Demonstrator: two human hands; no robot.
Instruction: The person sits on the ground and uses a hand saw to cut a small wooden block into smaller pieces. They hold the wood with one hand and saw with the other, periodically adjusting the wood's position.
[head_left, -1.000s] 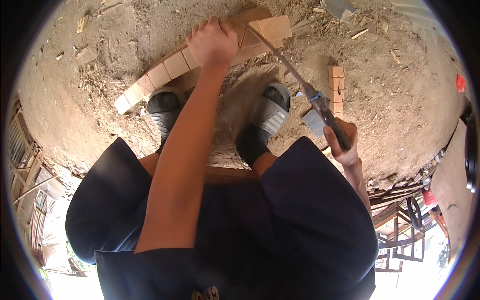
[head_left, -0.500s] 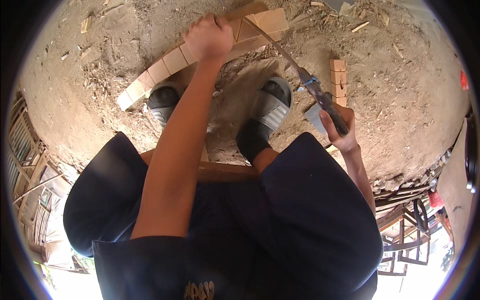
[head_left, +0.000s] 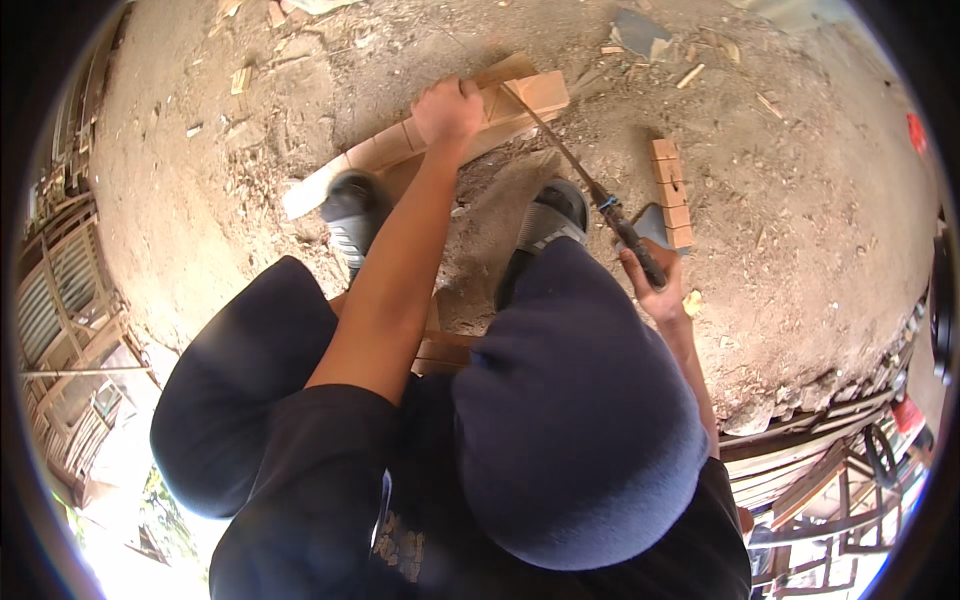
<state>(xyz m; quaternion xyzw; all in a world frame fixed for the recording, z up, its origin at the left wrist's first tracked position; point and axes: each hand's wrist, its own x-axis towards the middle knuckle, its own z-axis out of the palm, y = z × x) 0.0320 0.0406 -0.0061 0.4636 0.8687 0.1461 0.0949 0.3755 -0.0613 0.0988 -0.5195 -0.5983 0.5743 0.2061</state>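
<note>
My left hand [head_left: 448, 112] is closed over a long pale wooden strip [head_left: 380, 150] and presses it down; several dark lines cross the strip. Under its right part lies another piece of wood [head_left: 508, 130]. My right hand [head_left: 657, 285] grips the dark handle of a handsaw [head_left: 575, 166], with something blue wrapped where blade meets handle. The narrow blade, seen nearly edge-on, slants up and left to meet the strip just right of my left hand. How deep it sits in the wood I cannot tell. My sandalled feet [head_left: 352, 215] stand near the strip.
A short wooden piece [head_left: 673, 190] with crosswise lines lies right of the saw. Next to it is a grey flat piece [head_left: 652, 222], partly hidden by my hand. Wood chips and a grey scrap [head_left: 640, 35] are scattered on the dirt floor [head_left: 800, 240].
My view has shifted, and my right knee now covers more of the lower middle. The saw handle has moved closer to the strip. My left hand stays on the wood.
</note>
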